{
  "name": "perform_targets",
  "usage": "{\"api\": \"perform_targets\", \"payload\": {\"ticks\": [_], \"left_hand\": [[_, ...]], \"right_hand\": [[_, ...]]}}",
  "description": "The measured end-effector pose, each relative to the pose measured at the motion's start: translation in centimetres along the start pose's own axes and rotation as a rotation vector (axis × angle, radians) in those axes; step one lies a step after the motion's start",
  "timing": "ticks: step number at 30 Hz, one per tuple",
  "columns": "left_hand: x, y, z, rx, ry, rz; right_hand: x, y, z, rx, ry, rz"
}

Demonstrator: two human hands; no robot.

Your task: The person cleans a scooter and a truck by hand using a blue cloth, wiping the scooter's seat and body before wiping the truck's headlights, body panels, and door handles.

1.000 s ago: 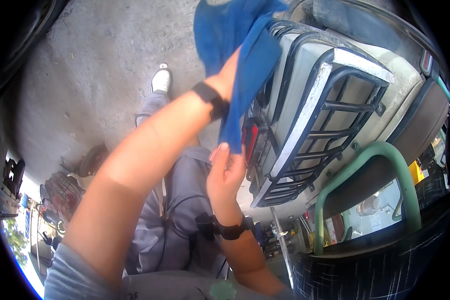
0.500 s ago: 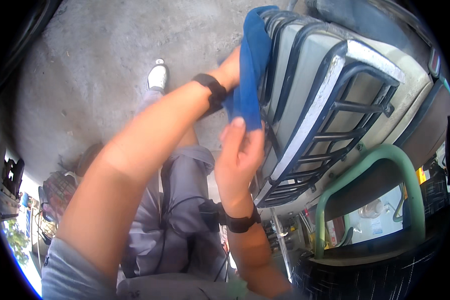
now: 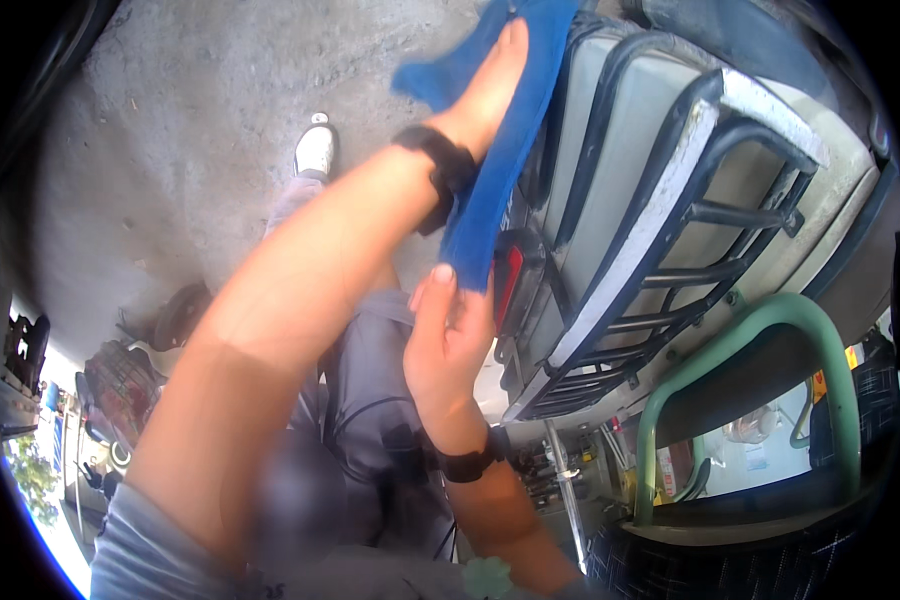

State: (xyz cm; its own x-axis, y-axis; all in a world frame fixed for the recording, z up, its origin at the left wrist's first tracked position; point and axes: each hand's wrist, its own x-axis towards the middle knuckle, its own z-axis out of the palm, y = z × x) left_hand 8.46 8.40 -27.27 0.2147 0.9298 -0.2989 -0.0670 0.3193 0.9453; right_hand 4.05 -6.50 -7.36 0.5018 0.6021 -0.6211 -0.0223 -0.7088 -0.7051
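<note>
Concrete floor point(image 3: 200, 150), upper left | blue cloth point(image 3: 490, 210), upper centre, beside rack point(image 3: 635, 235) | my right fingers point(image 3: 434, 302) pinch its lower end | my left fingers point(image 3: 511, 45) lie against it, hold unclear to me | best drawn taut, clear of rack

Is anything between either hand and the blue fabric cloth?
Nothing visible: the left hand appears to lie against the blue cloth, and the right hand pinches its near end. The black-and-white tubular metal rack stands to the right, not between them.
</note>
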Motion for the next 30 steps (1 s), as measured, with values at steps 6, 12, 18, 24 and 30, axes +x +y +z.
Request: {"api": "perform_targets", "payload": {"ticks": [6, 12, 18, 24, 30], "left_hand": [[-10.0, -1.6, 0.6, -0.078, -0.208, -0.061], [-8.0, 3.9, -1.0, -0.154, -0.333, -0.509], [-5.4, 0.4, 0.4, -0.145, -0.131, -0.037], [5.1, -2.5, 0.1, 0.038, -0.068, 0.186], [2.8, -6.1, -0.1, -0.576, -0.055, -0.054]], "right_hand": [[-4.3, 0.6, -0.5, -0.165, -0.112, 0.088], [-1.4, -0.6, -2.9, -0.655, -0.042, -0.388], [1.5, -3.0, -2.0, -0.563, -0.046, -0.337], [4.7, -3.0, 1.9, -0.19, 0.015, -0.177], [4.6, -2.2, 2.3, -0.376, -0.103, -0.273]]}}
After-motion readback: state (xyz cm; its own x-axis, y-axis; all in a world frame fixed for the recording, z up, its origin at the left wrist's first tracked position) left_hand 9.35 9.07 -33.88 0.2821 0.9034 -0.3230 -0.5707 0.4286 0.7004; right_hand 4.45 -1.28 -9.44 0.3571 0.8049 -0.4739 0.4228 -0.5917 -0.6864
